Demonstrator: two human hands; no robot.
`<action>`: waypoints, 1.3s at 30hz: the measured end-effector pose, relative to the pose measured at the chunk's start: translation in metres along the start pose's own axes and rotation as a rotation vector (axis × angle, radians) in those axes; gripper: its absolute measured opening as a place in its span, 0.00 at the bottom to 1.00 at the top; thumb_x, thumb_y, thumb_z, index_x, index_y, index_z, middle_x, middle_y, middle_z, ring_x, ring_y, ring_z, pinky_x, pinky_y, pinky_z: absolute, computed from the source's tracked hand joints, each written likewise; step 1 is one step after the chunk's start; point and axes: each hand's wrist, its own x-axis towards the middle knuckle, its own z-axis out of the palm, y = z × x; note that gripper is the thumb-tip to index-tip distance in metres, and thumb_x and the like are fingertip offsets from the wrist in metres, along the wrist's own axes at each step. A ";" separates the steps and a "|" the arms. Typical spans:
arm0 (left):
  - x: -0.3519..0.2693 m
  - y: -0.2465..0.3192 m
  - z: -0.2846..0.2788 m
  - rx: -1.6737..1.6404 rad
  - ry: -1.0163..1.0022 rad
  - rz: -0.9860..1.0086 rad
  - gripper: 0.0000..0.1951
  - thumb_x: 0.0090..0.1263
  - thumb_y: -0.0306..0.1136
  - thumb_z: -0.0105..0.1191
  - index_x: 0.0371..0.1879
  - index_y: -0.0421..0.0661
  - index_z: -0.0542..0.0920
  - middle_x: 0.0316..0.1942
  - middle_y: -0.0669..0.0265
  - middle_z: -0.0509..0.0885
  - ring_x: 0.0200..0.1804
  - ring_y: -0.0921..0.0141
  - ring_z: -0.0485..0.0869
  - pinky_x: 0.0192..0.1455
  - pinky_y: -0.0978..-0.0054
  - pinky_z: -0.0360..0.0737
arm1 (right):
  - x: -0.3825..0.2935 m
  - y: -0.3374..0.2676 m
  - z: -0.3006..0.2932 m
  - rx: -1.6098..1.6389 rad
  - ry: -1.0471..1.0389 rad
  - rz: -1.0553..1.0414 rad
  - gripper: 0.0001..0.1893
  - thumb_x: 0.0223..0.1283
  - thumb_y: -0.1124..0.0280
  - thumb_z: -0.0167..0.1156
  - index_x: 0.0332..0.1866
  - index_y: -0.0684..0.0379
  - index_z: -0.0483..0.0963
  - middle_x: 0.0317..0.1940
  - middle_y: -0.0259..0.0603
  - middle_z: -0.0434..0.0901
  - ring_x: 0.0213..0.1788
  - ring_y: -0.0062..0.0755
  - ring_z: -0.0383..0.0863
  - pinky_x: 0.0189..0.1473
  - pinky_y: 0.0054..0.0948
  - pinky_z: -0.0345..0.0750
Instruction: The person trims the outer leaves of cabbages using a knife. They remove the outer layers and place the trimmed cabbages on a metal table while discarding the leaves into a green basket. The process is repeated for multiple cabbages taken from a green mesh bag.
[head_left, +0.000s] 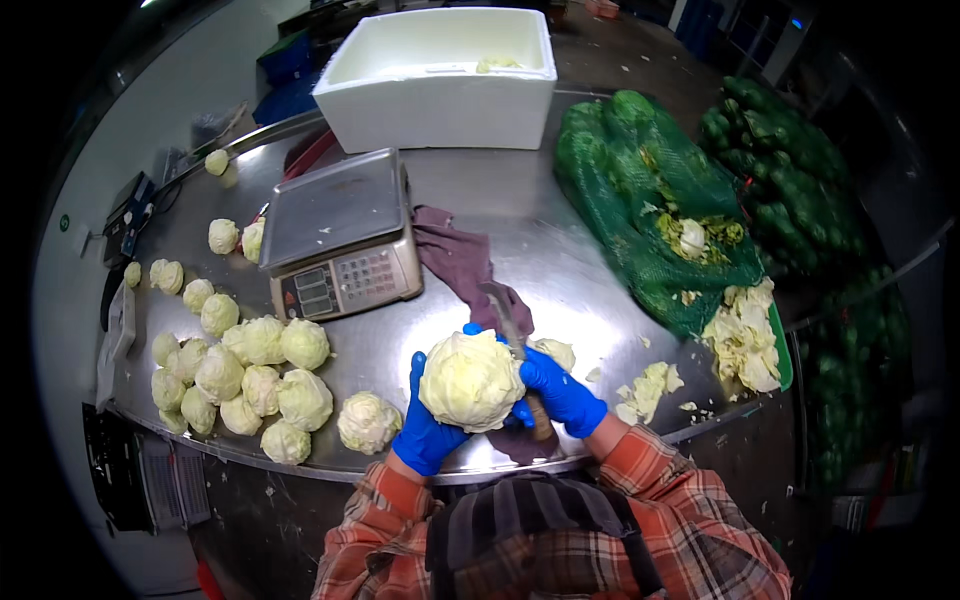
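A pale trimmed cabbage head (472, 381) rests in my blue-gloved left hand (429, 436), whose fingers reach around its left side and underside. My right hand (564, 393), also gloved in blue, grips a knife (510, 324) at the cabbage's right side. The knife's blade points away from me, and its brown handle shows below my fingers. Whether the blade touches the cabbage is hard to tell. Behind my right hand lies a pale cabbage piece (555, 352), partly covered. Another cabbage head (369, 422) sits on the steel table just left of my left hand.
Several cabbage heads (259, 390) cluster on the steel table (517, 187) at left. Beyond them stands a digital scale (337, 225), beside a purple cloth (457, 251). A white foam box (442, 112) is at the back. Green mesh sacks (652, 195) and cut leaves (742, 337) lie right.
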 end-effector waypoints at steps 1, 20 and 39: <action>0.002 -0.009 0.002 -0.052 -0.020 -0.016 0.38 0.70 0.63 0.37 0.70 0.47 0.58 0.68 0.54 0.64 0.69 0.56 0.65 0.70 0.54 0.62 | -0.008 -0.009 -0.007 -0.166 0.088 0.031 0.30 0.59 0.52 0.62 0.63 0.56 0.67 0.27 0.33 0.77 0.22 0.18 0.74 0.24 0.19 0.73; 0.005 -0.102 0.025 0.040 0.148 -0.064 0.40 0.69 0.64 0.42 0.71 0.46 0.54 0.68 0.52 0.62 0.67 0.54 0.67 0.66 0.51 0.70 | -0.081 -0.045 -0.056 -1.394 0.049 -0.363 0.37 0.59 0.50 0.58 0.69 0.60 0.60 0.48 0.56 0.77 0.41 0.54 0.82 0.44 0.40 0.79; 0.039 -0.135 0.066 0.186 -0.081 -0.036 0.35 0.71 0.52 0.46 0.72 0.50 0.53 0.69 0.56 0.61 0.68 0.55 0.65 0.69 0.51 0.65 | -0.151 -0.074 -0.105 -0.401 0.109 -0.094 0.33 0.66 0.63 0.56 0.74 0.49 0.53 0.24 0.36 0.78 0.25 0.18 0.78 0.26 0.19 0.77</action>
